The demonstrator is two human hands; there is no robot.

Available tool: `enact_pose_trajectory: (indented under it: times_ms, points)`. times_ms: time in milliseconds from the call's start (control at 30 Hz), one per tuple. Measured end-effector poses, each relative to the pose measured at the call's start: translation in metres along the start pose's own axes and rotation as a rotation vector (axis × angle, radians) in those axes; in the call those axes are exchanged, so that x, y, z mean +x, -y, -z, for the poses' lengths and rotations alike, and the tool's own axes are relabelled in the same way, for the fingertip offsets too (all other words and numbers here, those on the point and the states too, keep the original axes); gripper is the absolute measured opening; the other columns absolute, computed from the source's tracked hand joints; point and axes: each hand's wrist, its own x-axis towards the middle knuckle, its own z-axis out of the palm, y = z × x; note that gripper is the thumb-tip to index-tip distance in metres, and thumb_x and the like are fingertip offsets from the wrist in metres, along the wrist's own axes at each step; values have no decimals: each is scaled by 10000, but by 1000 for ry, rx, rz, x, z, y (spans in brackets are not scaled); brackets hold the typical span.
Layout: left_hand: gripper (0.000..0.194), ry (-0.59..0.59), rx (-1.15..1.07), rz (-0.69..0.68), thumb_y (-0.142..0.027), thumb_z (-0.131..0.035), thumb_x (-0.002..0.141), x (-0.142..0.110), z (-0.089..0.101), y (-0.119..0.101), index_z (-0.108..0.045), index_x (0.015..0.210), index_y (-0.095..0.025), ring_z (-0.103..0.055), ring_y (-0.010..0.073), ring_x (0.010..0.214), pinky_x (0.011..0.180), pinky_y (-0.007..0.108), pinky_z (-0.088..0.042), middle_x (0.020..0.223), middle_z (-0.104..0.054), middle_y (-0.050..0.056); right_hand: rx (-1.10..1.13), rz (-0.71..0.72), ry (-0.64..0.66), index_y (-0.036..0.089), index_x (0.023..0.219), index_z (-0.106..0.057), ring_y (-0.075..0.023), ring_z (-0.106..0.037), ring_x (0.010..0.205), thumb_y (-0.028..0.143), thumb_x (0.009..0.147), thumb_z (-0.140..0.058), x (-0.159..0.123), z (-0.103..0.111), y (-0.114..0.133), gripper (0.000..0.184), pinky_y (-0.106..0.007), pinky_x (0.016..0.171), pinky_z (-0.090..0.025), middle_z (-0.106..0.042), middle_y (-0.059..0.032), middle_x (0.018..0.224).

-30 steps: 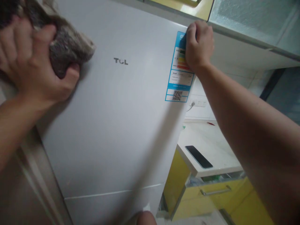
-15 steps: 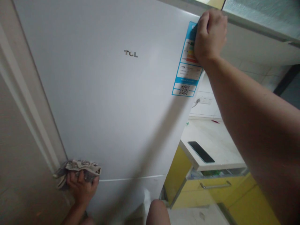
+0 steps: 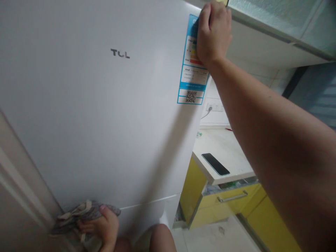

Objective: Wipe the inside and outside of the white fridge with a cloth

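Note:
A white refrigerator [image 3: 105,115] with a TCL badge fills most of the view. My left hand [image 3: 106,225] is low at its left edge, its fingers closed on a crumpled greyish patterned cloth [image 3: 78,215]. The cloth touches the door near the thin seam above the lower section. High on the right, my right hand [image 3: 214,33] grips the door's edge with bent fingers, whose tips are hidden. It partly covers a blue-and-white energy label [image 3: 193,78] with a QR code.
A dark phone [image 3: 215,164] lies on the white counter [image 3: 236,154] at right. Below it, a yellow drawer [image 3: 231,199] stands slightly out. A wall socket [image 3: 216,107] holds a plug. My knee [image 3: 161,239] is at the bottom; a pale frame [image 3: 23,175] runs along the left.
The view has shifted, so the refrigerator and counter appear further left. My left hand has turned and sits lower with the cloth. My right hand keeps its place on the door edge.

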Motion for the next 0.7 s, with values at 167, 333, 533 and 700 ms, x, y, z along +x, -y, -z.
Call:
enact_pose_trajectory:
  times_ms: [167,333,533,700]
  points:
    - [998,-52,59,-174,-479,-675,924,-12,-16,-57,-271,1776,-152,-363,723,1546,1053,984,-406,1726,-355,390,-59,13,2,161,1451,-620,-252,-477,1478,333,1260,-270,2,-1,-1,434,-454,1279,-355,-600,-62,1540]
    - [621,249,111,-1047,-429,-725,975,-15,-35,-145,-635,1589,-453,-557,416,1552,1247,691,-494,1685,-594,86,-30,39,18,151,1458,-603,-259,-452,1500,324,1257,-284,3,-3,-6,414,-457,1287,-345,-589,-57,1546]
    - [439,255,-8,-1556,-345,-703,932,-41,-74,-223,-818,1342,-450,-289,106,1668,1218,221,-492,1660,-595,-107,-34,132,-30,204,1230,-680,-258,-541,1365,305,1237,-337,-2,-3,-10,358,-427,1154,-462,-665,-44,1382]
    - [292,362,-145,-1545,-367,-901,679,-61,-87,-267,-894,927,-521,-414,246,1649,1296,397,-437,1438,-778,-51,-37,160,-12,196,1222,-671,-231,-561,1287,268,1234,-326,-8,4,-7,353,-399,1163,-439,-671,-49,1350]
